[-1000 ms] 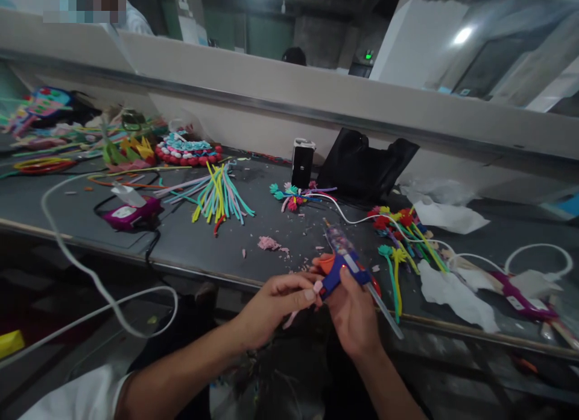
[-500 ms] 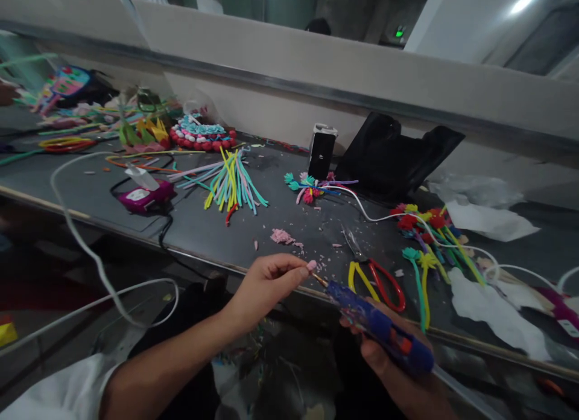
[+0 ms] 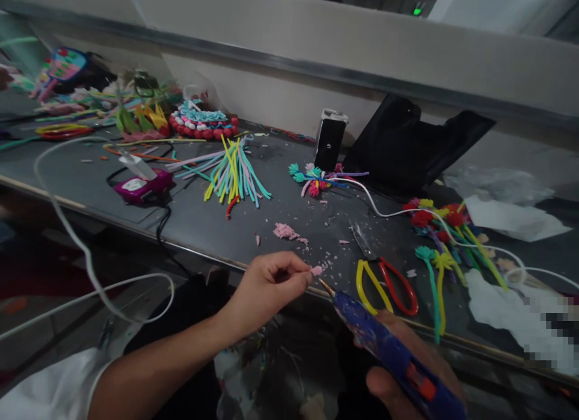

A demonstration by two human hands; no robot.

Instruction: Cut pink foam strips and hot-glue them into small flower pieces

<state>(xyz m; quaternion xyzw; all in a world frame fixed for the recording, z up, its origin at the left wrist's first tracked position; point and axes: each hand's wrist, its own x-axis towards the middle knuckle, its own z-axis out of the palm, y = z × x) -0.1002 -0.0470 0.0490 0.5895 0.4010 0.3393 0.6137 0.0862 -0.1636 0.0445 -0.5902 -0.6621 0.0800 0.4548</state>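
Between thumb and forefinger my left hand (image 3: 275, 284) pinches a small pink fuzzy piece (image 3: 317, 270) at the table's front edge. My right hand (image 3: 407, 353) is wrapped round a blue hot glue gun (image 3: 380, 341). Its metal nozzle points up and left, just short of the pink piece. Beyond my left hand lies a small heap of pink pieces (image 3: 284, 230), with pink scraps scattered around. Scissors (image 3: 373, 257) with one yellow and one red handle rest on the table, blades away from me, close to the glue gun.
A fan of pipe cleaners (image 3: 235, 172) lies left of centre, near a magenta power strip (image 3: 142, 184). Fuzzy flowers (image 3: 436, 221) lie at right by white paper (image 3: 497, 308). A phone (image 3: 331, 141) stands before a black bag (image 3: 402, 148). A white cable (image 3: 384, 215) crosses the table.
The glue gun's nozzle has drawn slightly away from the pink piece, and my right hand has shifted down and right. The left hand keeps its pinch. The camera view has tilted a little downward.
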